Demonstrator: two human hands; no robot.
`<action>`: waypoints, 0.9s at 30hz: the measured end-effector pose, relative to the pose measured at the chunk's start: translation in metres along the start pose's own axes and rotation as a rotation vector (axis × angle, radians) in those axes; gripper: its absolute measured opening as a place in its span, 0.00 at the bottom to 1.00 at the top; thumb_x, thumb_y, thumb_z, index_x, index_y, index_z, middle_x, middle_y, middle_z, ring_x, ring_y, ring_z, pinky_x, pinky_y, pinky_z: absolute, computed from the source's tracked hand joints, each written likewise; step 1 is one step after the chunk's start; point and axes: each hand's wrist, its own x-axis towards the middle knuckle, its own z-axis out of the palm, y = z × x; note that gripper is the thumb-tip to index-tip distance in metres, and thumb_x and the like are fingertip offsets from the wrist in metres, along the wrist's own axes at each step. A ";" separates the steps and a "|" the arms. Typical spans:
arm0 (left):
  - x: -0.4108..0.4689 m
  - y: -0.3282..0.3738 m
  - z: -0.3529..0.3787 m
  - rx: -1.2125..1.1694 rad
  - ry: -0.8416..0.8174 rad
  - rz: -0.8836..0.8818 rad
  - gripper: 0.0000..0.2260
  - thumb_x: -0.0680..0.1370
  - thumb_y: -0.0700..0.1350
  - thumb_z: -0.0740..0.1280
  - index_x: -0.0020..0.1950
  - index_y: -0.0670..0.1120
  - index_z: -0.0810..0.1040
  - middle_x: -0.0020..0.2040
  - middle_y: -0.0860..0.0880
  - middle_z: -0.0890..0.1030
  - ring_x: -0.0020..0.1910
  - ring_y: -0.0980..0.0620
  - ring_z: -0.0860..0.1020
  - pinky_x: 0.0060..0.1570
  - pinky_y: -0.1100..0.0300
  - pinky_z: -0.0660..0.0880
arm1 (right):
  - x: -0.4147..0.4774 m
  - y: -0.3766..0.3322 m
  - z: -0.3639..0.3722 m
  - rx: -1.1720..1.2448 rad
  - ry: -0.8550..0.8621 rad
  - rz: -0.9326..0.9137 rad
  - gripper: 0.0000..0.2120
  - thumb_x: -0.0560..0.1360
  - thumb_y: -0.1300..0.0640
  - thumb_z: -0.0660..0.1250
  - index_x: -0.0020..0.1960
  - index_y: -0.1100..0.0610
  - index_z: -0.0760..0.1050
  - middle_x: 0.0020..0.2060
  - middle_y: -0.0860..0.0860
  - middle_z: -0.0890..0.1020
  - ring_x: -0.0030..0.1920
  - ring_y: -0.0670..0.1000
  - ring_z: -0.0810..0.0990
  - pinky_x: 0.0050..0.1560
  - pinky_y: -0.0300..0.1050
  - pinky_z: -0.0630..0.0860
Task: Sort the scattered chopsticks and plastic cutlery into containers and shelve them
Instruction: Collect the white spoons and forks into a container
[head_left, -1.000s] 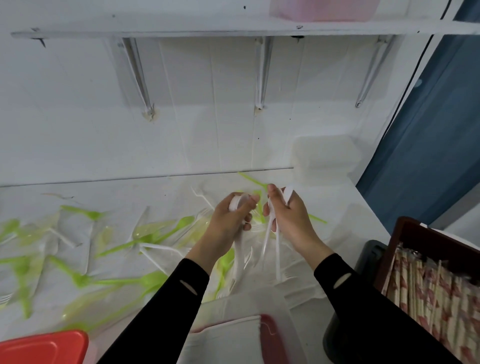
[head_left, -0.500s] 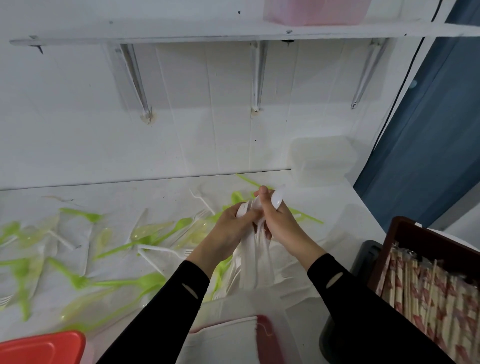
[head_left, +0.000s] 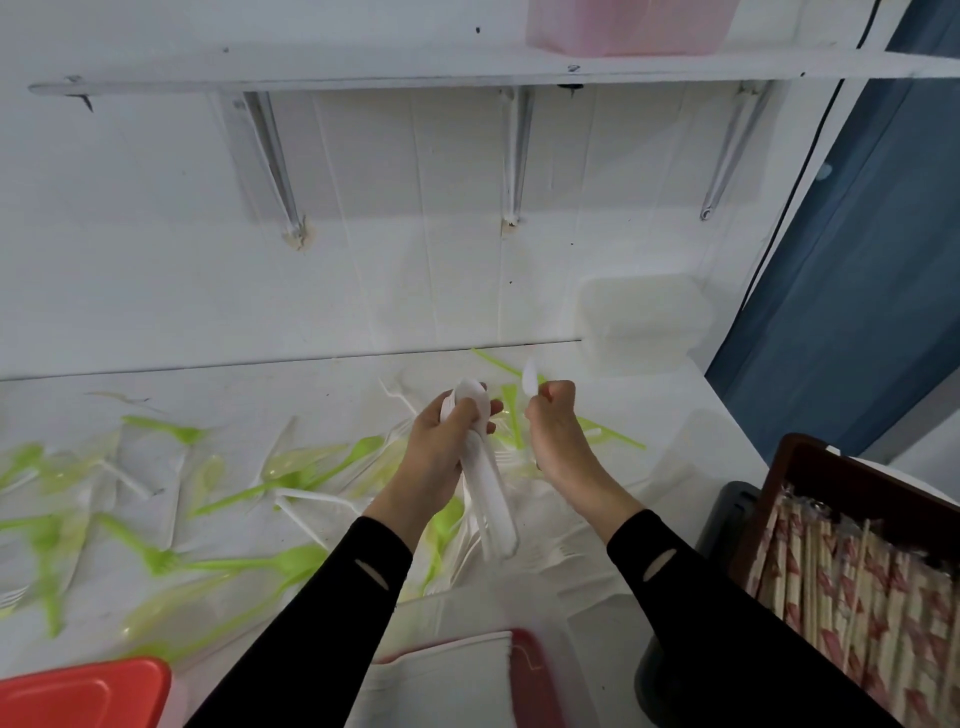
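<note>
My left hand (head_left: 441, 441) grips a bundle of white plastic spoons (head_left: 491, 499), bowls up and handles hanging down over the table. My right hand (head_left: 553, 426) is a little to its right and pinches a single white spoon (head_left: 530, 378) with the bowl pointing up. Green and white plastic cutlery (head_left: 234, 488) lies scattered over the white table (head_left: 322, 384). A clear container (head_left: 483, 670) with a red lid beneath it sits at the near edge, below my hands. Wrapped chopsticks (head_left: 852, 592) fill a dark wooden box (head_left: 810, 467) at the right.
A white wall shelf (head_left: 363, 73) on metal brackets runs overhead with a pink container (head_left: 628, 26) on it. A clear lidded box (head_left: 644, 322) stands at the table's back right corner. A red lid (head_left: 83, 691) is at the bottom left. A blue curtain (head_left: 872, 260) hangs at the right.
My hands were pressed together around the white spoons half a second ago. They have since parted: the left keeps the bundle and the right has drawn away to the right with one spoon.
</note>
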 end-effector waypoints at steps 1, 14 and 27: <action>0.000 0.000 0.000 -0.033 0.009 -0.004 0.10 0.80 0.37 0.61 0.59 0.41 0.79 0.51 0.42 0.84 0.46 0.49 0.81 0.52 0.57 0.78 | -0.002 0.000 0.002 -0.013 0.004 -0.047 0.06 0.81 0.59 0.52 0.47 0.50 0.61 0.38 0.47 0.68 0.36 0.46 0.67 0.42 0.43 0.64; -0.005 0.008 0.005 -0.227 -0.126 -0.039 0.12 0.80 0.39 0.66 0.63 0.40 0.75 0.53 0.41 0.82 0.54 0.45 0.82 0.57 0.54 0.79 | 0.003 0.009 0.003 -0.098 -0.039 -0.284 0.08 0.81 0.57 0.64 0.57 0.53 0.79 0.51 0.49 0.82 0.46 0.45 0.82 0.46 0.40 0.77; -0.005 0.007 0.004 -0.124 -0.036 0.042 0.17 0.75 0.52 0.70 0.54 0.39 0.77 0.45 0.43 0.82 0.43 0.48 0.82 0.42 0.55 0.81 | -0.013 -0.013 -0.001 0.048 -0.459 0.002 0.17 0.81 0.58 0.59 0.57 0.35 0.75 0.52 0.43 0.83 0.53 0.43 0.82 0.53 0.41 0.79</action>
